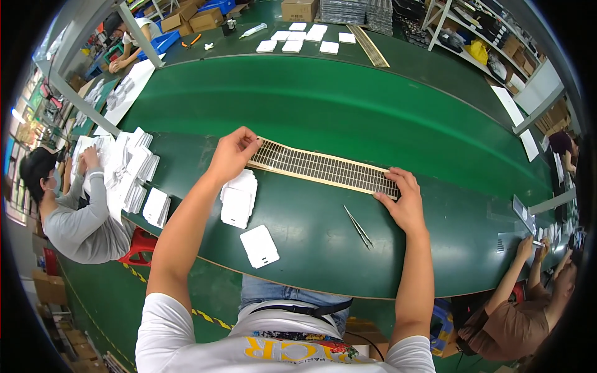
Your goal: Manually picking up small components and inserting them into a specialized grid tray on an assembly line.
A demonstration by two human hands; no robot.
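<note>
A long cream-coloured strip (323, 168) covered in rows of small dark rectangles stretches between my hands, slanting down to the right. My left hand (234, 153) pinches its left end between thumb and fingers. At the other end, my right hand (404, 198) grips the strip with the thumb in front and the fingers behind. Below my left hand lies a loose stack of white flat plates (236, 204), each with a small slot. Nearer to me is another white plate (260, 246). Metal tweezers (357, 227) rest on the table left of my right forearm.
A green conveyor belt (348, 112) runs beyond my table edge. White plates (295, 45) and a similar strip (370, 46) lie on the far side. Piled white plates (134, 168) stand at left, near a seated person (87, 211). Another person (522, 304) works at right.
</note>
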